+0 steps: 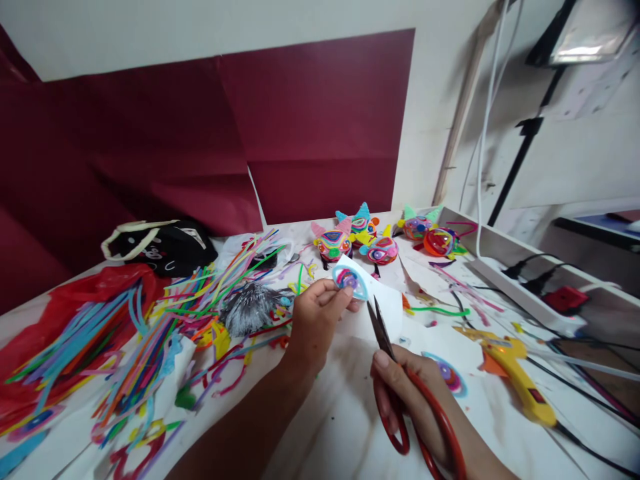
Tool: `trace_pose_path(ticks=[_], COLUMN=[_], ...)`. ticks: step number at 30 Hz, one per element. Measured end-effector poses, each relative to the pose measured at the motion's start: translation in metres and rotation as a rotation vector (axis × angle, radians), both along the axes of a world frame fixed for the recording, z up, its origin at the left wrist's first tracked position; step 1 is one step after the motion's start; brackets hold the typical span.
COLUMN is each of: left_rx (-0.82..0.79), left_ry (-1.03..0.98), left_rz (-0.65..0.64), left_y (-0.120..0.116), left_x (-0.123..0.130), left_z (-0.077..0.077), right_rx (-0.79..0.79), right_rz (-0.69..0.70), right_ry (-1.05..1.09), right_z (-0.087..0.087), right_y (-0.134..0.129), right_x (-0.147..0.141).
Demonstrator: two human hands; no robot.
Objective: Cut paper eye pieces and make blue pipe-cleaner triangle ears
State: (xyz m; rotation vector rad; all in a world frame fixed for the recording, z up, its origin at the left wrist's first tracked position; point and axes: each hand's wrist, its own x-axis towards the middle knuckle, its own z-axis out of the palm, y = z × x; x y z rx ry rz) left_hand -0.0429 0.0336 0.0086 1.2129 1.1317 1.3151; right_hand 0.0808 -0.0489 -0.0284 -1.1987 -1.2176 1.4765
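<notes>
Red-handled scissors with dark metal blades (382, 328) sit nearest the camera at lower centre-right, gripped by the right hand (425, 380) with its thumb through one loop and the blades slightly parted. At centre frame, the left hand (318, 313) pinches an oval coil of light-blue, purple and pink strips (349, 280) between thumb and fingers, above the pale marbled table (325, 407). White paper (375, 303) spreads behind and right of the coil; whether they are stuck together, I cannot tell. The hands are apart, blade tips just beside the coil's lower edge. Cutting cleanly likely calls for feeding the paper deep into the blades, turning the coil rather than the scissors, following the blue rim without nicking it, and keeping the left fingertips behind the cutting line.
</notes>
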Motion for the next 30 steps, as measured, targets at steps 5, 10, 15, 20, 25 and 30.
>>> trace_pose_path(ticks=[5,10,15,20,25,30], left_rx=[0.006,0.009,-0.009,-0.039,-0.025,-0.022], left_ry=[-0.022,-0.013,-0.018,-0.044,-0.045,-0.047], left_rz=[0.007,0.014,0.018,0.03,0.032,0.036], left_y=[0.0,0.001,0.001,0.001,0.002,0.002], left_x=[0.002,0.003,0.003,0.004,0.004,0.005], left_z=[-0.004,-0.008,-0.01,-0.01,-0.011,-0.013], right_rx=[0.069,0.103,0.083,0.053,0.051,0.009], right_rz=[-0.062,-0.095,-0.116,-0.139,-0.172,-0.17], right_ry=[-0.062,-0.117,-0.129,-0.135,-0.11,-0.076], right_z=[-0.003,-0.01,-0.011,-0.009,-0.009,-0.011], right_y=[0.004,0.006,0.007,0.008,0.008,0.007], right_x=[-0.003,-0.002,-0.004,-0.006,-0.007,-0.008])
